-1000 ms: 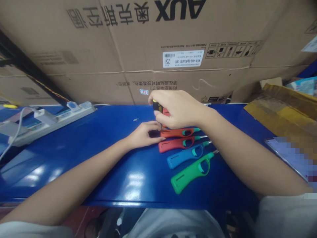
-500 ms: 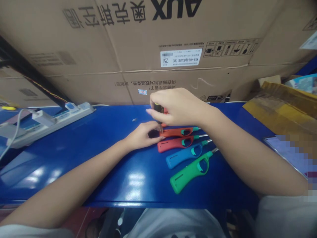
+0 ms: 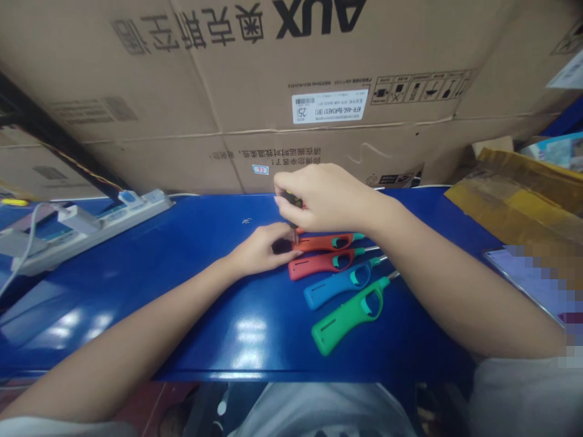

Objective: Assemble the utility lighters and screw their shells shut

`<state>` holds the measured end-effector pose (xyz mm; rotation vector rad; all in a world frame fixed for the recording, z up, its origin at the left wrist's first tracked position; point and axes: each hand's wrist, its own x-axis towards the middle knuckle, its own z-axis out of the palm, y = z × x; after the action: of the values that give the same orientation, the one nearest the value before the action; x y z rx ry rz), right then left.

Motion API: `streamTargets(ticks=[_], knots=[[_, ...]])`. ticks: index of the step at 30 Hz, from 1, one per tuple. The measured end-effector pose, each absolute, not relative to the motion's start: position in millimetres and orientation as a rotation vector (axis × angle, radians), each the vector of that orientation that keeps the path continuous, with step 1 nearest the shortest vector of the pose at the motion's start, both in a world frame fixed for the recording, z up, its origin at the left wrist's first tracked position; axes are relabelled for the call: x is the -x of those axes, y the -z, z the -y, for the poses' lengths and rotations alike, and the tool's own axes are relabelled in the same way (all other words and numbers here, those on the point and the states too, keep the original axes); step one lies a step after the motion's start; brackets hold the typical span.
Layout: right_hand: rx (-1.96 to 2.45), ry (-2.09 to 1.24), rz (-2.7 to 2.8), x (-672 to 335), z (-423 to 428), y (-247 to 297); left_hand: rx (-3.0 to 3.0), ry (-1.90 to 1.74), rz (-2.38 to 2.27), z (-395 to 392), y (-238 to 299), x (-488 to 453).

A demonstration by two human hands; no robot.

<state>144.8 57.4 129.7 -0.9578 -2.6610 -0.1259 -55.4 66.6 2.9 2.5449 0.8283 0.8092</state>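
Note:
Several long-nosed lighters lie side by side on the blue table (image 3: 182,291): an orange lighter (image 3: 325,243), a red lighter (image 3: 319,263), a blue lighter (image 3: 339,283) and a green lighter (image 3: 348,315). My right hand (image 3: 323,197) is closed round a small screwdriver (image 3: 294,209) with a black and yellow handle, held upright, its tip at the butt end of the orange lighter. My left hand (image 3: 262,249) rests on the table with its fingers curled against that same end, steadying it.
Big cardboard boxes (image 3: 291,91) stand along the back of the table. A white power strip (image 3: 91,221) with plugs and cables lies at the left. Yellow-brown packaging (image 3: 514,194) and a blurred flat object (image 3: 532,279) sit at the right.
My right hand's fingers have shifted round the screwdriver handle, as if turning it. The left hand and the lighters stay put.

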Motion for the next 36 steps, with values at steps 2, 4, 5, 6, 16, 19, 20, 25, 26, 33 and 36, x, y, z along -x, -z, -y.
streamTargets(ticks=[2, 4, 5, 6, 16, 19, 20, 25, 26, 33, 36], knots=[[0.906, 0.110, 2.663, -145.2, -57.2, -129.5, -2.543, -0.813, -0.825, -66.8, -2.7, 55.4], [0.904, 0.111, 2.666, -145.8, -57.4, -129.6, -2.544, -0.809, -0.820, -66.8, -2.8, 55.5], [0.913, 0.110, 2.668, -146.0, -57.4, -129.7, -2.543, -0.807, -0.819, -66.7, -2.9, 55.6], [0.914, 0.101, 2.672, -146.3, -57.4, -129.9, -2.542, -0.808, -0.820, -66.7, -3.0, 55.6], [0.852, 0.093, 2.675, -145.2, -54.4, -129.3, -2.540, -0.798, -0.830, -68.5, 2.2, 57.1], [0.912, 0.151, 2.669, -144.6, -55.2, -128.6, -2.539, -0.790, -0.817, -68.2, 1.6, 57.1], [0.921, 0.158, 2.671, -144.5, -55.4, -128.7, -2.538, -0.785, -0.820, -68.1, 1.2, 57.0], [0.935, 0.130, 2.683, -144.4, -55.1, -130.0, -2.535, -0.794, -0.810, -68.0, 1.0, 56.8], [0.959, 0.146, 2.681, -144.3, -55.0, -130.2, -2.535, -0.793, -0.810, -68.1, 1.0, 56.8], [0.982, 0.096, 2.665, -144.9, -54.4, -129.7, -2.564, -0.781, -0.810, -67.5, 0.5, 56.9], [0.919, 0.095, 2.656, -145.2, -54.6, -129.1, -2.566, -0.788, -0.799, -67.9, 1.6, 57.2]])
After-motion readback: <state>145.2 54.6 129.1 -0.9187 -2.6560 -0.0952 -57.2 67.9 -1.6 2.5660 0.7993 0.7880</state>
